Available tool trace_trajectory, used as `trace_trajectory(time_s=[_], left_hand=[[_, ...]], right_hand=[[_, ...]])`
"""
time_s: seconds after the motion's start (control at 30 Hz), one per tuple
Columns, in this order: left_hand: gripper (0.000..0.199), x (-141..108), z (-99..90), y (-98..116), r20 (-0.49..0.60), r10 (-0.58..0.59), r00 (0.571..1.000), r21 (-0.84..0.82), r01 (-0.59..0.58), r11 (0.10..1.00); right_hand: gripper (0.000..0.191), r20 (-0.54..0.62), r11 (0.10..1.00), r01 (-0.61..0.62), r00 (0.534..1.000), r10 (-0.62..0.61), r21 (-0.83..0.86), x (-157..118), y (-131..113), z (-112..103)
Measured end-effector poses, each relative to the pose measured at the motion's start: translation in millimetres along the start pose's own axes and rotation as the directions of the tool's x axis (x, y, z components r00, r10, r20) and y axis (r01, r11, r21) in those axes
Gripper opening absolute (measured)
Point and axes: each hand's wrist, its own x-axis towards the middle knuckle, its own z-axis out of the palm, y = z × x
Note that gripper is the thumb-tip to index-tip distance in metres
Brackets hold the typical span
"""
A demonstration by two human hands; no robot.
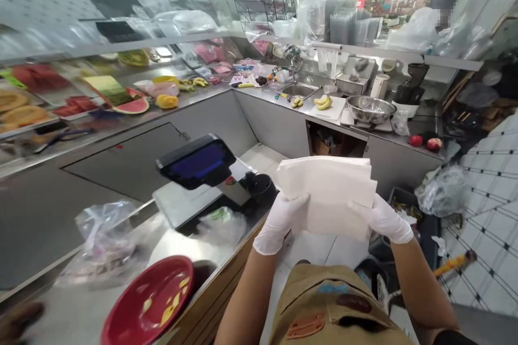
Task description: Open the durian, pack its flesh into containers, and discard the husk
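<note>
Both my hands wear white disposable gloves and hold a stack of white paper sheets [327, 194] up in front of my apron. My left hand [281, 223] pinches the stack's lower left side. My right hand [382, 219] grips its right corner. The sheets bend slightly and their top edges fan apart. Nearest to my left hand stand a black payment terminal [196, 161] and a clear plastic bag [222, 226] on the counter.
A red plate [148, 302] with yellow scraps lies at the lower left beside a plastic bag [105, 242]. A fruit display [131, 105] runs along the left. Behind stand a steel sink [297, 90], bananas on a cutting board [326, 102], and a steel bowl [370, 109].
</note>
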Motion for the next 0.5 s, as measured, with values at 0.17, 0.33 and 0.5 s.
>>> trace_trajectory(time_s=[0.17, 0.33, 0.5], left_hand=[[0.065, 130.7, -5.1, 9.9, 0.029, 0.047, 0.998, 0.033, -0.048, 0.998], [0.065, 295.8, -3.1, -4.9, 0.195, -0.071, 0.978, -0.003, 0.073, 0.997], [0.056, 455.9, 17.4, 20.6, 0.411, -0.202, 0.889, 0.157, 0.149, 0.976]], right_hand=[[0.05, 0.026, 0.99, 0.074, 0.997, -0.071, -0.116, 111.0, 2.1, -41.2], [0.057, -0.144, 0.997, -0.016, 0.99, 0.006, -0.072, 229.8, 34.1, -72.2], [0.068, -0.528, 0.991, -0.068, 0.841, 0.121, 0.117, 336.4, 35.3, -90.5]])
